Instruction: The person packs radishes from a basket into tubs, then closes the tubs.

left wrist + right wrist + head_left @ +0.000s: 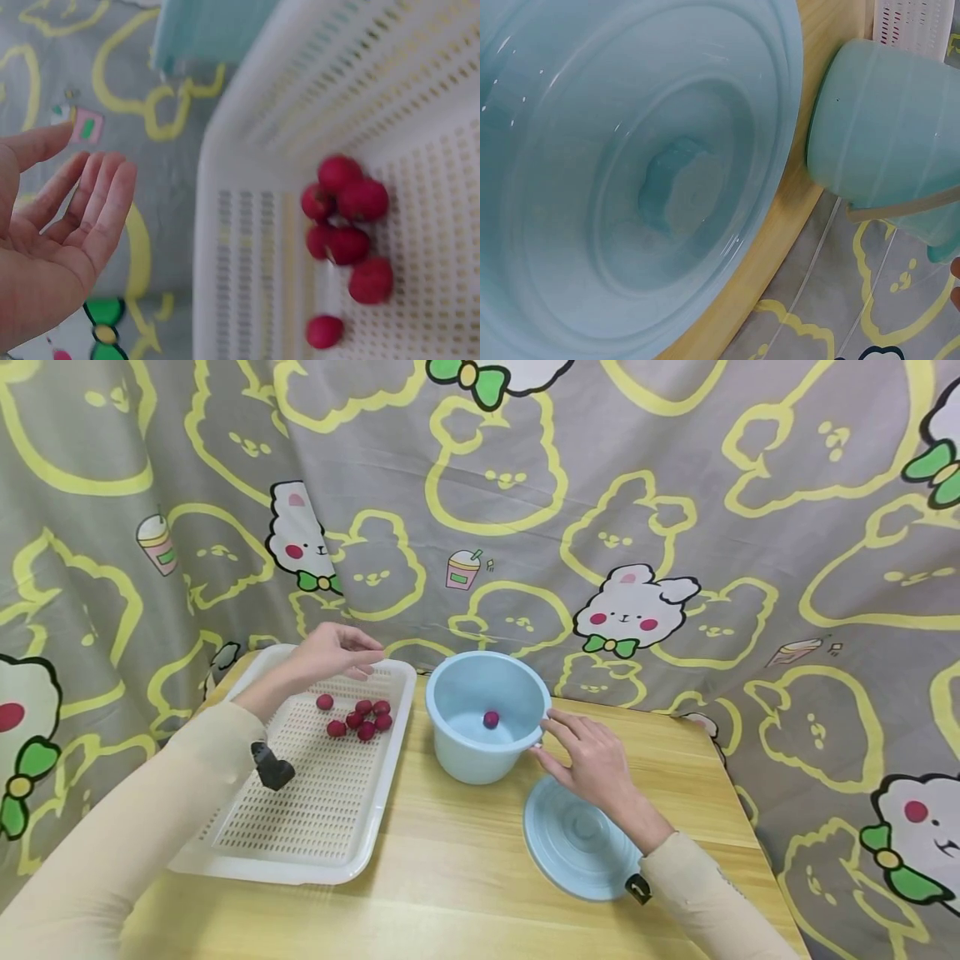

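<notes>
My left hand (335, 652) hovers over the far end of the white perforated basket (300, 827), fingers loosely extended and nothing in them. Several small round dark-red fruits (366, 731) lie in that basket, mostly clustered on its right side. To the right stands a light blue bucket (472, 764) with one dark-red fruit (491, 719) at its bottom. At the bucket's right rim is my right hand (596, 760), its outstretched fingertips against the edge and the thumb lower down. Beneath the right wrist, a round blue lid (551, 835) lies flat with its knob up.
Everything stands on a wooden table (442, 877). A grey curtain (517, 468) with yellow outlines and white cartoon figures hangs behind and at both sides. A pale handle (907, 206) shows against the bucket's side in the right wrist view.
</notes>
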Available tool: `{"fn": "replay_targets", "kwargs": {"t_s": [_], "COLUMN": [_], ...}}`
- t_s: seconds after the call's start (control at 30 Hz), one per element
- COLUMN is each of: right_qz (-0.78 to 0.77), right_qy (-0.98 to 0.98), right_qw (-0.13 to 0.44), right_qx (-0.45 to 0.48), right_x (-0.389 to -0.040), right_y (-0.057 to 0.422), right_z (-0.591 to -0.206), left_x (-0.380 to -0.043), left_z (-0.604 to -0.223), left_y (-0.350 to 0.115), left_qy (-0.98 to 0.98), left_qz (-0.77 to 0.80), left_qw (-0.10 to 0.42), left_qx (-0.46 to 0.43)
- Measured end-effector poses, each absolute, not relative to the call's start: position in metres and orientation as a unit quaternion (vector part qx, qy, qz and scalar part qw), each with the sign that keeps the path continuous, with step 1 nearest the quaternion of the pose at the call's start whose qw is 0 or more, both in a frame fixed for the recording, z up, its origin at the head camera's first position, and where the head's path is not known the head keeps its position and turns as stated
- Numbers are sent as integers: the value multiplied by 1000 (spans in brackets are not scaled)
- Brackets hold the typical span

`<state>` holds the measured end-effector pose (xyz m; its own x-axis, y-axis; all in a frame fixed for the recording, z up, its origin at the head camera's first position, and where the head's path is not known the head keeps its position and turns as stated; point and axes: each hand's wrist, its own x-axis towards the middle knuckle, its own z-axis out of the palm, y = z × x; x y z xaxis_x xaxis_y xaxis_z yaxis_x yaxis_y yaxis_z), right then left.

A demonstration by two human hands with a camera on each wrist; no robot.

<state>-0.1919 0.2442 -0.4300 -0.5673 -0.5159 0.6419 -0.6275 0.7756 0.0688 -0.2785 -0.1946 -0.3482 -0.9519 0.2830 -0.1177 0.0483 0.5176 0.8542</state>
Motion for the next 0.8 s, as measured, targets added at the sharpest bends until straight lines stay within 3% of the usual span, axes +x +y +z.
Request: {"fn": "replay_targets", "kwargs": {"t_s": [0.8], "right_qz": [89], "right_qy": [-875], "right_qw": [342], "right_qx": [331], "right_x": [-191], "right_y": [243], "right_z": [-428], "left_x": [-290], "left_z": [-412], "left_y": [-263], "left_qy": [896], "left_qz": [418], "left_qw": [145], "left_qx": [31]}}
